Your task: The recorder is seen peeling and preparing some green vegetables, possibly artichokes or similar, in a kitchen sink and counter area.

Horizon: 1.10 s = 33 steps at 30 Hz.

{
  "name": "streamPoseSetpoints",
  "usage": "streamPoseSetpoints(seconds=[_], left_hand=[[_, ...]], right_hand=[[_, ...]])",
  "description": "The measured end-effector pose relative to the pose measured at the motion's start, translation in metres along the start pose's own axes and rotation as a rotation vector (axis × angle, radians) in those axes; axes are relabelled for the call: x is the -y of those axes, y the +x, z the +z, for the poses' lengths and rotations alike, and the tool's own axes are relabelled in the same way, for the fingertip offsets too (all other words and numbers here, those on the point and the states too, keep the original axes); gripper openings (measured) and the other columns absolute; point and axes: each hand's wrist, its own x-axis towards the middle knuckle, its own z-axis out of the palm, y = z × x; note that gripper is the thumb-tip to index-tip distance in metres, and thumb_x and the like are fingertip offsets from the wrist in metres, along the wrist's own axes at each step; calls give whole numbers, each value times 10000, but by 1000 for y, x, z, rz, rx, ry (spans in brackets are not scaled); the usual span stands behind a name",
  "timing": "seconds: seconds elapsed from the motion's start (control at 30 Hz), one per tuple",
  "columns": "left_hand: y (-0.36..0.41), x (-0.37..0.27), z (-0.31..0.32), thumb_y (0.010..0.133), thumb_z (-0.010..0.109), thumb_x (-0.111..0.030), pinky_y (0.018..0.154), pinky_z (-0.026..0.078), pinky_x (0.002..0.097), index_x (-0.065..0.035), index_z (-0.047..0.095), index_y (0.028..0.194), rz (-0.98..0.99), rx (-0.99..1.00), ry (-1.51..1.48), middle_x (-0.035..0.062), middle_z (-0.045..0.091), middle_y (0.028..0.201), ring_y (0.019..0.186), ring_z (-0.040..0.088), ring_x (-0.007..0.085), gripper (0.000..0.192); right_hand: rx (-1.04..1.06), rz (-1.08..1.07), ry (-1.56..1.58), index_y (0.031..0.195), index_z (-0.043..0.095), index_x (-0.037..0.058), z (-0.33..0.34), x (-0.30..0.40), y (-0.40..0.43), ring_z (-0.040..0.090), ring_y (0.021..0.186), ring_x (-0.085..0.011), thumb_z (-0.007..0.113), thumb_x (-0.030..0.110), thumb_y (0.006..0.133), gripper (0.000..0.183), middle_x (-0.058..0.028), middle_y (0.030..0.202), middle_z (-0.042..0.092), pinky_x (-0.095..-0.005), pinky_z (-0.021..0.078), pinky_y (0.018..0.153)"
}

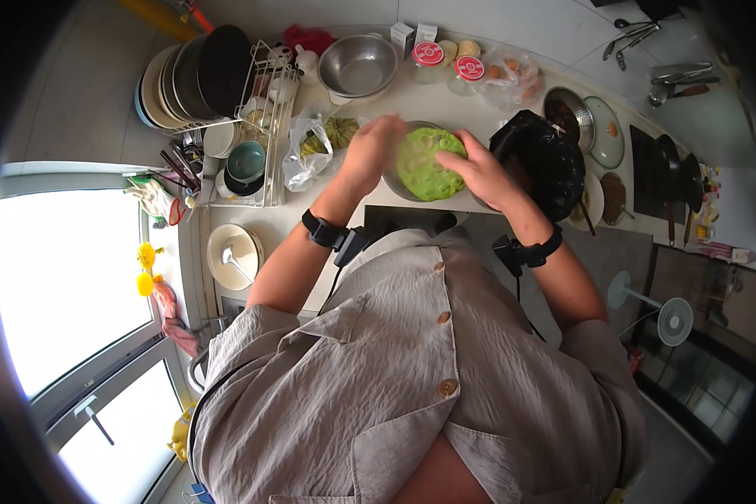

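Note:
My right hand (481,170) grips the right edge of a green lotus seed pod (429,165), its thumb lying on the pitted face. Motion blurs my left hand (375,148), which is raised at the pod's left side; whether its fingers hold anything cannot be told. Beneath the pod is a metal bowl (395,183), mostly covered by it. Just right of my right hand stands a container lined with a black plastic bag (535,157). To the left of my left hand, a clear plastic bag (303,170) lies beside a green striped squash (341,131).
A steel basin (359,66), red-lidded glass jars (428,62) and a bag of eggs (510,75) line the back. A wire dish rack (276,145) with bowls and pans stands left. Toward the right are a metal strainer (569,116), a glass lid (607,133) and a plate with chopsticks (593,200).

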Motion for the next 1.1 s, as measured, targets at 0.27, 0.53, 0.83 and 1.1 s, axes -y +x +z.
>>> streamPoseSetpoints(seconds=[0.27,0.53,0.83,1.1], left_hand=[[-2,5,21,1055,637,-305,738,491,261,-50,646,1096,237,143,303,-36,647,868,811,575,64,259],[-13,-16,28,946,722,-157,768,514,359,-71,726,1185,961,75,904,130,577,976,894,604,275,254],[-3,0,22,986,687,-189,762,508,342,-41,703,1047,999,252,933,92,589,942,862,605,240,161],[12,25,24,1086,510,-360,731,436,268,-86,592,947,53,-3,-171,10,570,861,758,518,137,318]], right_hand=[[25,-88,-27,1116,664,-18,1,5,8,575,845,-56,660,224,1029,257,5,932,672,-262,507,777],[-24,-43,50,1129,670,-17,-6,1,5,562,842,-35,665,166,1016,215,28,939,667,-240,494,753],[142,72,-60,1264,626,-39,-10,8,-4,648,953,-103,731,165,942,395,-45,1088,704,-293,544,849],[47,48,-217,1192,660,-60,-12,7,-15,673,931,-118,755,199,925,383,-97,1044,742,-307,549,848]])
